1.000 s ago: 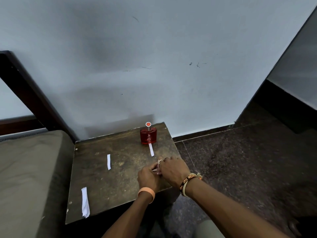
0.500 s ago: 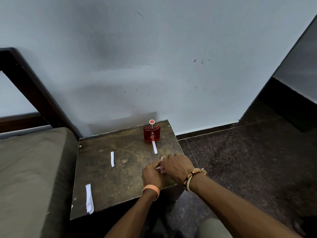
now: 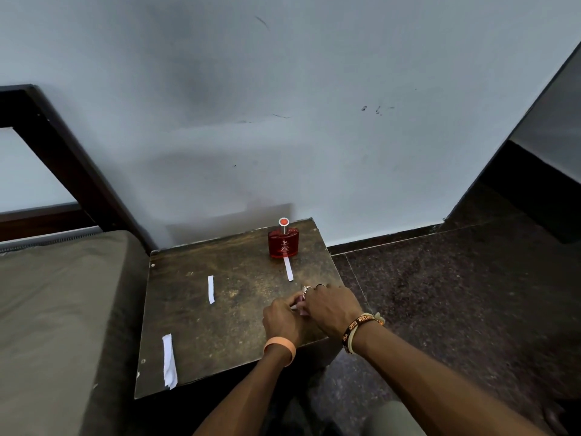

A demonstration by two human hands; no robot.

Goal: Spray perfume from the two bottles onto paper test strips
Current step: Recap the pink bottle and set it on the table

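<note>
A red perfume bottle (image 3: pixel 283 243) with a red-topped sprayer stands upright at the back right of the small wooden table (image 3: pixel 201 341). One white paper strip (image 3: pixel 288 269) lies just in front of it and another strip (image 3: pixel 211 289) lies mid-table. My left hand (image 3: pixel 283 319) and my right hand (image 3: pixel 333 305) meet at the table's front right. Between them shows a small pinkish bottle (image 3: pixel 302 305), mostly hidden under my right hand's curled fingers. A white strip end (image 3: pixel 294 308) pokes out at my left fingertips, which pinch it.
A wider white paper piece (image 3: pixel 169 360) lies at the table's front left edge. A grey-brown mattress (image 3: pixel 56 309) borders the table on the left, with a dark wooden frame (image 3: pixel 63 158) behind. The wall stands right behind the table. Dark stone floor (image 3: pixel 440 294) lies to the right.
Both hands have stayed together at the same spot on the table's front right. Only the view has shifted slightly. The red bottle and strips have not moved.
</note>
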